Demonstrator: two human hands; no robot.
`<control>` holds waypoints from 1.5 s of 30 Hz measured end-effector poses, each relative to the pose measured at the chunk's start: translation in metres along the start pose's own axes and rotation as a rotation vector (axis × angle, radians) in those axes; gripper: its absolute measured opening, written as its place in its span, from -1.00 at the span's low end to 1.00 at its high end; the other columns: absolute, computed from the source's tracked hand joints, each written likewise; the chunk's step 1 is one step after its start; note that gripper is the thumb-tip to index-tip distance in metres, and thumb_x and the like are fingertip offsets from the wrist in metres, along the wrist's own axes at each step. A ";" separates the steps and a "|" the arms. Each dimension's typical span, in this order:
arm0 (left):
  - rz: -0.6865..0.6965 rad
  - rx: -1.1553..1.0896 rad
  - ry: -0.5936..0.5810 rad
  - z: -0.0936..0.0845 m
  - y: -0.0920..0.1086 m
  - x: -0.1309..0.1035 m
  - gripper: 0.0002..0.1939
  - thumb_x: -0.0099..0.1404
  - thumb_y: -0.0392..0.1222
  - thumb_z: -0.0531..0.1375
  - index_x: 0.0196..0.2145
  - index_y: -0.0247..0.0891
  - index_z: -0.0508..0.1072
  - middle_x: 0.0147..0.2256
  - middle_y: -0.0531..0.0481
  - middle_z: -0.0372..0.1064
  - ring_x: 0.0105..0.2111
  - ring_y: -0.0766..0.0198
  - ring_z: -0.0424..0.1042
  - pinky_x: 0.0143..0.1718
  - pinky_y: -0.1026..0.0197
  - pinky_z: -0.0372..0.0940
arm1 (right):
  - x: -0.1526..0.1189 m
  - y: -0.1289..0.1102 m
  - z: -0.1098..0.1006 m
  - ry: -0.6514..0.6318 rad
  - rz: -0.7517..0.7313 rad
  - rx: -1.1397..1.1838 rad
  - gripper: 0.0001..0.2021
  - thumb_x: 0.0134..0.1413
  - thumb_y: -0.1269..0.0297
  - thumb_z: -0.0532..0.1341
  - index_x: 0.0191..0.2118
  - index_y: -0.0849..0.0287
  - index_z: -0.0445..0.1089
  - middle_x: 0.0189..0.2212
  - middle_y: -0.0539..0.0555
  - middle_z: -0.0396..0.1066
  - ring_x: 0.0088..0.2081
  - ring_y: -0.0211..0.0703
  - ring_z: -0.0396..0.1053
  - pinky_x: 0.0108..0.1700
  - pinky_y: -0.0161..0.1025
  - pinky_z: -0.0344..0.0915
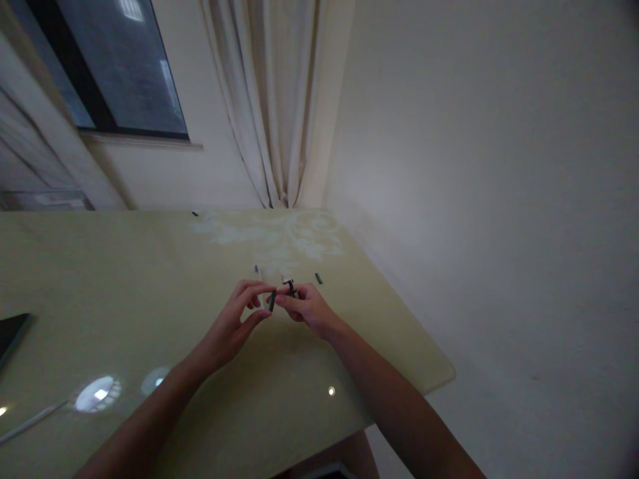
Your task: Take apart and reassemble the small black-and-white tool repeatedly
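Over the table, both hands met: the left hand and right hand pinched a small dark stick between fingertips, steadying it; another dark piece lay at one o'clock.

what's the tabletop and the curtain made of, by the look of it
Tabletop: looks like glass or a glossy laminate over a pale yellow-green surface, since it mirrors round ceiling lights sharply. Curtain: soft woven fabric, cream and matte, hanging in loose vertical folds gathered near the bottom.
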State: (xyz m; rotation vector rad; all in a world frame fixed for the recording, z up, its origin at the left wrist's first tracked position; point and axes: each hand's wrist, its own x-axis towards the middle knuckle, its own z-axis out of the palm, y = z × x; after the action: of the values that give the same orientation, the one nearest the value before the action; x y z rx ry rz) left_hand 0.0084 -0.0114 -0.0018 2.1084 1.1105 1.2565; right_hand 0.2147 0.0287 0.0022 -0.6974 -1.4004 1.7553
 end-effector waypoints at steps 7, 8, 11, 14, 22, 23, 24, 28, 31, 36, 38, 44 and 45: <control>-0.039 -0.067 0.044 0.003 0.005 0.001 -0.65 0.41 -0.07 0.25 0.12 -0.08 0.48 -0.08 -0.07 0.38 -0.25 0.23 0.38 -0.09 0.13 0.37 | 0.002 0.009 -0.001 -0.008 -0.021 0.025 -0.66 0.08 0.00 0.42 -0.28 0.24 0.60 -0.71 -0.23 -0.04 -0.65 -0.42 -0.19 -0.56 -0.30 -0.27; -0.072 -0.082 0.046 0.003 0.007 0.002 -0.61 0.39 -0.04 0.27 0.15 -0.07 0.46 -0.07 -0.07 0.40 -0.25 0.23 0.39 -0.10 0.13 0.36 | 0.002 0.009 -0.001 0.006 -0.028 0.010 -0.65 0.08 -0.01 0.42 -0.29 0.23 0.60 -0.71 -0.22 -0.03 -0.64 -0.42 -0.19 -0.56 -0.30 -0.26; -0.263 -0.143 0.024 -0.002 0.011 0.005 -0.52 0.34 0.14 0.28 0.10 -0.15 0.49 -0.19 -0.06 0.45 -0.33 0.23 0.37 -0.28 0.18 0.32 | 0.000 0.008 -0.001 0.050 -0.065 -0.094 -0.64 0.07 -0.03 0.41 -0.31 0.22 0.59 -0.69 -0.18 0.02 -0.62 -0.40 -0.13 -0.55 -0.30 -0.21; -0.520 -0.235 -0.039 -0.007 0.013 0.007 -0.42 0.31 0.38 0.18 -0.26 -0.25 0.56 -0.45 0.02 0.32 -0.48 0.28 0.24 -0.47 0.24 0.15 | -0.005 0.004 0.000 0.103 -0.148 -0.283 -0.65 0.06 -0.02 0.42 -0.33 0.23 0.57 -0.63 -0.13 0.11 -0.57 -0.37 -0.04 -0.53 -0.31 -0.14; -0.810 -0.425 -0.243 -0.007 0.017 0.006 -0.30 0.16 0.52 0.20 -0.44 -0.29 0.45 -0.56 0.19 -0.01 -0.56 0.40 -0.08 -0.55 0.29 -0.18 | -0.013 0.005 0.000 0.150 -0.490 -0.825 -0.76 0.08 0.18 0.34 -0.21 0.24 0.60 -0.55 -0.04 0.41 -0.57 -0.33 0.20 -0.45 -0.36 0.17; -0.803 -0.422 -0.256 -0.007 0.017 0.006 -0.31 0.16 0.51 0.21 -0.44 -0.29 0.44 -0.56 0.19 -0.01 -0.56 0.40 -0.08 -0.55 0.29 -0.19 | -0.013 0.005 0.000 0.143 -0.545 -0.886 -0.76 0.08 0.21 0.33 -0.18 0.23 0.60 -0.51 -0.01 0.47 -0.55 -0.30 0.28 -0.41 -0.35 0.22; -0.793 -0.420 -0.267 -0.007 0.017 0.006 -0.32 0.15 0.50 0.23 -0.44 -0.29 0.44 -0.56 0.19 -0.02 -0.56 0.40 -0.09 -0.55 0.29 -0.19 | -0.013 0.005 -0.001 0.133 -0.589 -0.940 -0.76 0.08 0.24 0.32 -0.16 0.21 0.61 -0.46 0.02 0.53 -0.51 -0.27 0.35 -0.37 -0.34 0.27; -0.743 -0.442 -0.287 -0.009 0.016 0.005 -0.38 0.15 0.43 0.28 -0.42 -0.28 0.43 -0.54 0.19 -0.01 -0.56 0.41 -0.08 -0.55 0.29 -0.19 | -0.014 0.006 -0.005 0.100 -0.684 -1.060 -0.74 0.09 0.28 0.30 -0.10 0.17 0.60 -0.32 0.09 0.64 -0.36 -0.18 0.52 -0.25 -0.32 0.36; -0.734 -0.451 -0.277 -0.008 0.017 0.004 -0.41 0.17 0.38 0.29 -0.39 -0.30 0.48 -0.53 0.18 0.03 -0.55 0.41 -0.07 -0.55 0.29 -0.18 | -0.014 0.008 -0.007 0.078 -0.721 -1.122 -0.73 0.12 0.26 0.30 -0.06 0.16 0.59 -0.29 0.10 0.65 -0.34 -0.15 0.55 -0.23 -0.30 0.37; -0.706 -0.470 -0.186 -0.006 0.019 0.006 -0.44 0.17 0.29 0.34 -0.19 -0.30 0.63 -0.51 0.13 0.23 -0.54 0.41 0.00 -0.54 0.31 -0.10 | -0.015 0.003 -0.005 0.081 -0.696 -1.085 -0.72 0.17 0.20 0.32 -0.02 0.16 0.55 -0.30 0.10 0.61 -0.37 -0.17 0.48 -0.26 -0.29 0.33; -0.658 -0.483 -0.076 -0.007 0.017 0.006 -0.45 0.16 0.25 0.38 -0.11 -0.27 0.65 -0.44 0.05 0.39 -0.51 0.38 0.13 -0.49 0.31 0.03 | -0.016 -0.003 -0.002 0.109 -0.608 -0.959 -0.69 0.23 0.14 0.32 0.02 0.17 0.51 -0.36 0.05 0.53 -0.42 -0.22 0.39 -0.30 -0.31 0.29; -0.538 -0.539 0.138 -0.011 0.010 0.004 -0.48 0.13 0.13 0.46 0.01 -0.13 0.67 -0.16 -0.10 0.60 -0.23 0.21 0.44 -0.20 0.20 0.33 | -0.017 -0.012 0.003 0.129 -0.502 -0.659 -0.70 0.42 0.05 0.17 -0.09 0.20 0.47 -0.38 0.00 0.37 -0.40 -0.26 0.26 -0.32 -0.31 0.20; -0.519 -0.546 0.140 -0.011 0.009 0.003 -0.48 0.12 0.11 0.48 0.01 -0.13 0.67 -0.18 -0.10 0.60 -0.23 0.20 0.44 -0.18 0.19 0.35 | -0.017 -0.013 0.003 0.128 -0.498 -0.637 -0.69 0.42 0.04 0.17 -0.10 0.20 0.47 -0.38 0.00 0.37 -0.40 -0.26 0.25 -0.32 -0.31 0.19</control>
State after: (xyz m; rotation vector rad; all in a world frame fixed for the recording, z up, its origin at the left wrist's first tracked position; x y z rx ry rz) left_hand 0.0036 -0.0143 0.0117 1.2489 1.1139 1.2711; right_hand 0.2244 0.0139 0.0144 -0.6870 -1.8632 0.8620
